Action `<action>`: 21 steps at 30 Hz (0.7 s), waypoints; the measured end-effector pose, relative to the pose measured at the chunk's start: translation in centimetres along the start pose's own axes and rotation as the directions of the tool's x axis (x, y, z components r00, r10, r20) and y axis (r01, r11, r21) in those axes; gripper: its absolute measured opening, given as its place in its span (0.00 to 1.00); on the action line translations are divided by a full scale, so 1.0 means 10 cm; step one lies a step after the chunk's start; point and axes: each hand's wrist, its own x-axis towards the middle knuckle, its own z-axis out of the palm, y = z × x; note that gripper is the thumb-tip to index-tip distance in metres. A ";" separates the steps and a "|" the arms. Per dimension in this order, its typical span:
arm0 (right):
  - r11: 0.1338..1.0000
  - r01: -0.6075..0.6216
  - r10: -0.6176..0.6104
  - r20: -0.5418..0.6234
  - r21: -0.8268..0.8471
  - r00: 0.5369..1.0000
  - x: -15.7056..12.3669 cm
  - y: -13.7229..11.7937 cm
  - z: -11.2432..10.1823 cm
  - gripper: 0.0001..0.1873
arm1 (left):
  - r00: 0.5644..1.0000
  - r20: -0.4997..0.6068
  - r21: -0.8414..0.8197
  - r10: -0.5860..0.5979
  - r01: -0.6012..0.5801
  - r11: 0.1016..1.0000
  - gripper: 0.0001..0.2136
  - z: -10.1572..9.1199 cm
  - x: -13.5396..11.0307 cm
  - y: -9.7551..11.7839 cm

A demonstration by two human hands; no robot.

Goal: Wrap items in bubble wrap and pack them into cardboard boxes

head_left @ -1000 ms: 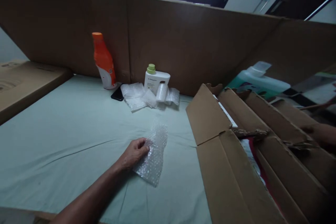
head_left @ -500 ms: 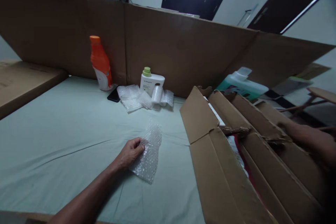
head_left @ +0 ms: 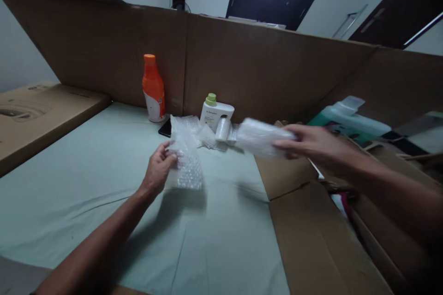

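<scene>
I am viewing a bare left hand [head_left: 157, 167] and right hand [head_left: 311, 144] remotely. The left forearm [head_left: 104, 235] and right forearm [head_left: 384, 186] are also showing bare, narrowing toward the hands.

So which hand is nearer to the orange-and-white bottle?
Left. The left hand, pinching bubble wrap, is in front of the orange-and-white bottle; the right hand, holding a blurred whitish bundle, is farther off to the bottle's right.

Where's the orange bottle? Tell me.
In the head view, the orange bottle stands left of centre before the cardboard wall, a flat black object just right of its base.
</scene>
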 end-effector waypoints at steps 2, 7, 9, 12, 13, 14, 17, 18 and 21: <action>0.987 -0.035 0.021 0.095 0.158 0.995 0.39 -0.38 0.55 0.12 | 0.988 -0.016 0.112 0.151 -0.148 0.983 0.28 0.01 0.43 0.18; 0.915 -0.184 0.149 0.123 0.360 0.981 1.08 -0.91 1.22 0.23 | 0.977 -0.053 0.469 0.206 -0.157 0.869 0.33 0.13 1.45 0.23; 0.918 -0.184 0.132 0.165 0.352 0.977 1.11 -0.92 1.25 0.17 | 0.983 -0.077 0.535 0.167 -0.101 0.839 0.37 0.10 1.60 0.11; 0.940 -0.147 0.060 0.274 0.308 0.960 0.89 -0.82 1.23 0.09 | 0.980 -0.030 0.630 0.197 -0.134 0.765 0.40 0.02 1.54 -0.12; 0.949 -0.142 0.046 0.320 0.283 0.946 0.76 -0.78 1.22 0.08 | 0.971 0.030 0.682 0.237 -0.194 0.705 0.39 0.01 1.49 -0.19; 0.957 -0.143 0.042 0.367 0.252 0.929 0.61 -0.74 1.21 0.08 | 0.954 0.113 0.737 0.276 -0.267 0.621 0.37 0.01 1.45 -0.25; 0.976 -0.131 0.033 0.479 0.173 0.877 0.07 -0.71 1.07 0.10 | 0.899 0.361 0.849 0.247 -0.426 0.312 0.32 0.05 1.42 -0.32; 0.981 -0.112 0.022 0.488 0.157 0.873 -0.13 -0.73 0.98 0.12 | 0.892 0.407 0.855 0.196 -0.448 0.262 0.29 0.07 1.45 -0.32; 0.995 -0.051 0.015 0.370 0.087 0.929 -0.80 -0.77 0.54 0.18 | 0.864 0.498 0.832 0.070 -0.499 0.243 0.23 0.12 1.56 -0.26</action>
